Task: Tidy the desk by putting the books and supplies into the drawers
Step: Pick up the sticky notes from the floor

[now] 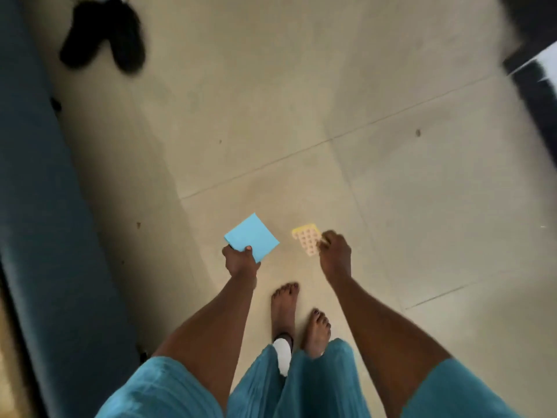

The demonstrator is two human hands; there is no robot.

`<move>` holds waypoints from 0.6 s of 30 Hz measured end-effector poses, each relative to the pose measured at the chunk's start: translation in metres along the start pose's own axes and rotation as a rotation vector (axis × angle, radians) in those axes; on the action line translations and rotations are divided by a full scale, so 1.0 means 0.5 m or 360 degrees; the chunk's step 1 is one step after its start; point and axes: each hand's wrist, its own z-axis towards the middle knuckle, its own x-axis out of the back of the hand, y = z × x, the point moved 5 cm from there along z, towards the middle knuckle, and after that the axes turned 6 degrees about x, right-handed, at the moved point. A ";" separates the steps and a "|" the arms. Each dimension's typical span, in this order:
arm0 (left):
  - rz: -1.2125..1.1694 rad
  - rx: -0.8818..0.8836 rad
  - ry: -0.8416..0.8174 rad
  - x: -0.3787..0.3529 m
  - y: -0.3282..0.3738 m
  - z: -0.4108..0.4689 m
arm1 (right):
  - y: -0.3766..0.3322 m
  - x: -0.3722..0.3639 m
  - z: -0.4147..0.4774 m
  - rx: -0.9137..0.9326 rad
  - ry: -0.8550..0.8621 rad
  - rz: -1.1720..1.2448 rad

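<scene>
I am standing and looking down at a beige tiled floor. My left hand (239, 260) grips a light blue square pad of paper (252, 236) by its near corner, thumb on top. My right hand (334, 251) pinches a small yellow-topped sheet with rows of small round marks (307, 239) by its right edge. Both hands are held out in front of me at about waist height, roughly a hand's width apart. No desk or drawer is in view.
A dark teal padded edge (39, 206) runs along the left side. A pair of black shoes (105, 34) lies on the floor at the upper left. Dark furniture (539, 73) shows at the upper right. My bare feet (298, 315) stand below the hands.
</scene>
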 end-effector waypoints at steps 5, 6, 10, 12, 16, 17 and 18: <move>0.0216 -0.0143 -0.0354 -0.016 0.037 -0.262 | -0.040 0.231 -0.232 -0.0272 0.0190 0.0387; 0.0292 -0.0202 -0.0353 -0.015 0.057 -0.325 | -0.050 0.277 -0.275 -0.0328 0.0229 0.0465; 0.0560 -0.0450 -0.0529 -0.023 0.080 -0.566 | -0.095 0.485 -0.429 -0.0358 0.0473 0.0647; 0.0717 -0.0646 -0.0604 -0.038 0.088 -0.682 | -0.109 0.584 -0.483 -0.0296 0.0601 0.0596; 0.0967 -0.1012 -0.0861 -0.096 0.061 -0.914 | -0.088 0.800 -0.603 -0.0167 0.0957 0.0469; 0.1014 -0.1098 -0.0910 -0.112 0.055 -0.963 | -0.076 0.841 -0.626 -0.0149 0.1043 0.0450; 0.1079 -0.1207 -0.0967 -0.135 0.041 -1.021 | -0.055 0.891 -0.656 -0.0150 0.1153 0.0462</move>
